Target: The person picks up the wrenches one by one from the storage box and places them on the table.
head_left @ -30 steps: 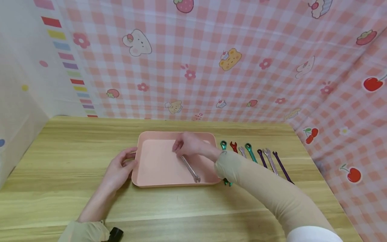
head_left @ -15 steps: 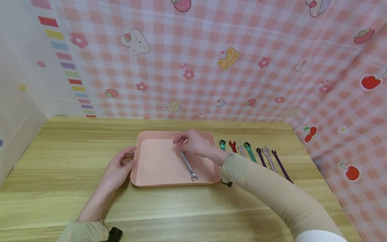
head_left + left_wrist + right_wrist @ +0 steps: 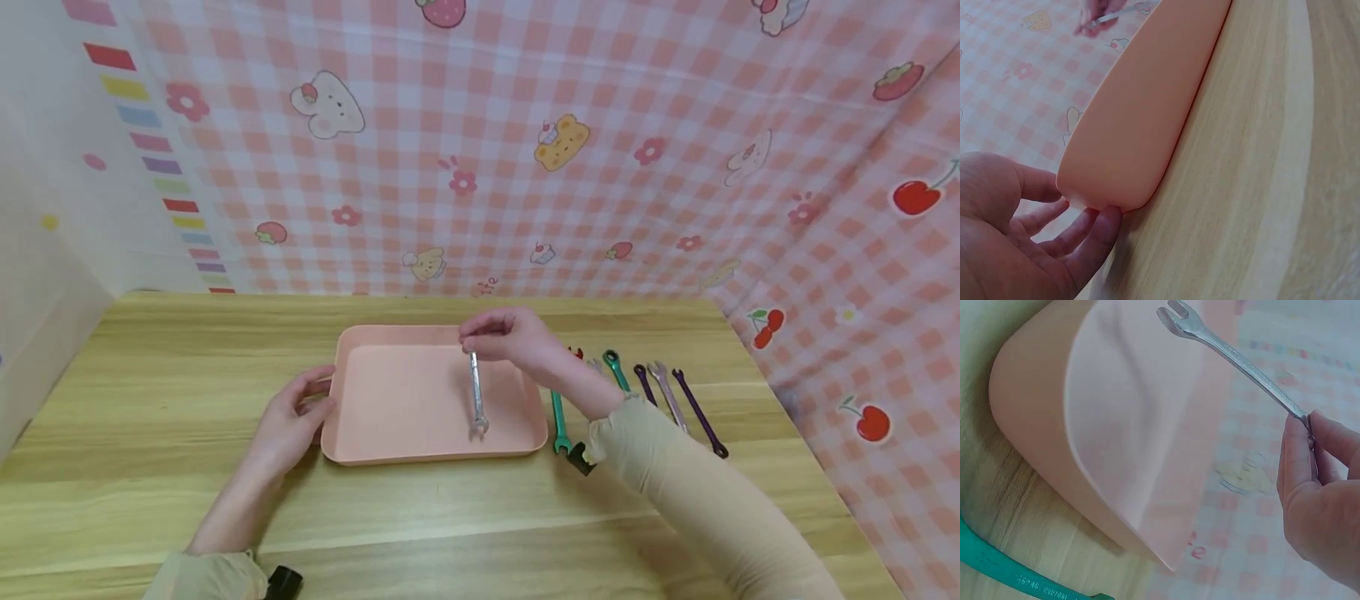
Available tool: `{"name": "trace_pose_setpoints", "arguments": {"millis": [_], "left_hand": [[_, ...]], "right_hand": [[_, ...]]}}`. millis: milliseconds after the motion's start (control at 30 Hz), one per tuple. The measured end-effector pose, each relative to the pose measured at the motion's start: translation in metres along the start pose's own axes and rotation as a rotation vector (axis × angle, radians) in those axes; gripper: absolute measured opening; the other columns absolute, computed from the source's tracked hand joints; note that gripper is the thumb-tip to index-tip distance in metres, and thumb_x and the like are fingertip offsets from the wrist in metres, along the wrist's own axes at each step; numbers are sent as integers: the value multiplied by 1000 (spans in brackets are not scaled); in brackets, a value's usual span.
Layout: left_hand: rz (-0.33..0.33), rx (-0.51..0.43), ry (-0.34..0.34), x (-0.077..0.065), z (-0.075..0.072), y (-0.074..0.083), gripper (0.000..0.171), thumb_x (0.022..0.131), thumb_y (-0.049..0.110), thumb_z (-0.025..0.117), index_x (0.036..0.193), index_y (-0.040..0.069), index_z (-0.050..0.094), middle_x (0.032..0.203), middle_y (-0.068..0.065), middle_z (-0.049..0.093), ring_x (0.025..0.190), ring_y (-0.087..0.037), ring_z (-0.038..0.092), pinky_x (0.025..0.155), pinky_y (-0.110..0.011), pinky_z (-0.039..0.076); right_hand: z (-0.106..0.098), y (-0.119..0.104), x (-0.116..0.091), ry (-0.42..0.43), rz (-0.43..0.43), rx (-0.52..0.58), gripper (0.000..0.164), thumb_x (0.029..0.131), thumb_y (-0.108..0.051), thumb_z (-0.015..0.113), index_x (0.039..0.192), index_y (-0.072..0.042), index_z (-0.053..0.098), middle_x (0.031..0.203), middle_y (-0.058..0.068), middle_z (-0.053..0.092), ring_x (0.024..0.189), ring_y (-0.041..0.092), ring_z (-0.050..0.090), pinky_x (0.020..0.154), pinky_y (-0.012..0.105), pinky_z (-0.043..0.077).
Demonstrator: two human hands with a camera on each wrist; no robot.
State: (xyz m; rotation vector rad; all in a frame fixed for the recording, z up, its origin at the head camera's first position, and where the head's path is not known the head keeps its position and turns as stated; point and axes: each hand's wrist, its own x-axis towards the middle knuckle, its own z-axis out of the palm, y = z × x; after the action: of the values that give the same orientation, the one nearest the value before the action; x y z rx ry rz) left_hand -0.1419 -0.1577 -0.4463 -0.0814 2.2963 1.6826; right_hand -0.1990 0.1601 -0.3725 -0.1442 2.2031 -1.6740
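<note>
My right hand point(image 3: 517, 337) pinches one end of a silver combination wrench point(image 3: 477, 396) between thumb and fingers, over the right half of a pink tray point(image 3: 420, 457). In the right wrist view, the open-ended head of the wrench point(image 3: 1235, 356) points away from the hand point(image 3: 1319, 481) and hangs clear of the tray's floor; the gripped end is hidden. My left hand point(image 3: 288, 421) touches the tray's left end. Seen from the left wrist, its fingertips point(image 3: 1107, 219) rest against the outer wall of the tray point(image 3: 1129, 125), without curling round it.
Right of the tray lie several wrenches in a row: a green one point(image 3: 558, 417) nearest it, another green one point(image 3: 615, 367), a silver one point(image 3: 667, 392) and a purple one point(image 3: 701, 414). My right forearm covers part of the row. A checked pink cloth point(image 3: 480, 167) hangs behind the wooden table point(image 3: 187, 375).
My right hand has moved right and up with the silver wrench, which swings from a slant to nearly straight in the head view. My left hand keeps its place at the tray.
</note>
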Motion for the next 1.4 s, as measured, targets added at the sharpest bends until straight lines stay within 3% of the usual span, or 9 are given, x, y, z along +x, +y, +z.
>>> {"name": "trace_pose_setpoints", "arguments": {"millis": [100, 233, 400, 600, 700, 800, 1100, 1333, 1400], "left_hand": [[2, 3, 4, 0, 0, -1, 55, 109, 11, 50, 162, 5, 36, 157, -29, 45, 128, -30, 59, 78, -18, 56], [5, 6, 4, 0, -1, -1, 55, 109, 11, 50, 162, 5, 36, 157, -30, 46, 127, -28, 60, 78, -18, 57], [12, 14, 8, 0, -1, -1, 55, 109, 11, 51, 161, 4, 36, 157, -30, 46, 126, -29, 61, 78, -18, 57], [24, 26, 8, 2, 0, 0, 54, 109, 12, 51, 161, 5, 37, 157, -30, 48, 120, -22, 62, 78, -18, 56], [16, 27, 6, 1, 0, -1, 55, 109, 12, 51, 162, 5, 36, 157, -29, 47, 124, -25, 62, 79, -18, 56], [3, 29, 3, 0, 0, -2, 56, 109, 12, 51, 162, 5, 36, 158, -29, 47, 130, -30, 60, 79, -17, 56], [14, 19, -17, 5, 3, 1, 56, 110, 11, 50, 163, 5, 34, 159, -29, 45, 129, -26, 60, 79, -18, 57], [-13, -3, -18, 5, 3, -1, 57, 109, 12, 51, 163, 7, 34, 160, -27, 44, 103, 9, 58, 79, -18, 57], [-24, 0, -12, 3, 2, -1, 57, 109, 12, 51, 163, 8, 34, 161, -27, 44, 100, 11, 56, 79, -18, 57]], "right_hand": [[-11, 1, -12, 64, -40, 73, 26, 100, -1, 66, 125, 7, 68, 113, 10, 78, 93, 4, 73, 95, 29, 63], [-27, 2, -31, 167, -112, 165, 16, 101, -1, 65, 109, -10, 75, 97, -12, 77, 92, 2, 74, 91, 23, 62], [-50, 6, -55, 306, -232, 285, 36, 101, 4, 61, 94, -28, 77, 93, -15, 77, 90, 1, 74, 86, 19, 61], [-79, 26, -88, 408, -349, 396, 38, 102, 9, 57, 95, -21, 79, 93, -10, 79, 88, 3, 75, 84, 18, 62], [-92, 38, -100, 427, -379, 417, 35, 102, 9, 56, 97, -17, 79, 93, -7, 80, 86, 4, 76, 83, 18, 62], [-104, 46, -104, 425, -375, 416, 32, 102, 7, 58, 99, -16, 79, 95, -6, 80, 88, 5, 77, 84, 18, 62], [-132, 59, -112, 467, -370, 403, 29, 102, 6, 59, 99, -14, 80, 94, -6, 81, 87, 5, 77, 83, 18, 62], [-143, 63, -118, 459, -384, 434, 28, 102, 6, 59, 100, -12, 80, 94, -4, 82, 87, 7, 78, 82, 18, 62], [-145, 65, -118, 455, -386, 427, 27, 102, 6, 60, 101, -11, 80, 94, -4, 82, 88, 7, 78, 82, 19, 62]]}}
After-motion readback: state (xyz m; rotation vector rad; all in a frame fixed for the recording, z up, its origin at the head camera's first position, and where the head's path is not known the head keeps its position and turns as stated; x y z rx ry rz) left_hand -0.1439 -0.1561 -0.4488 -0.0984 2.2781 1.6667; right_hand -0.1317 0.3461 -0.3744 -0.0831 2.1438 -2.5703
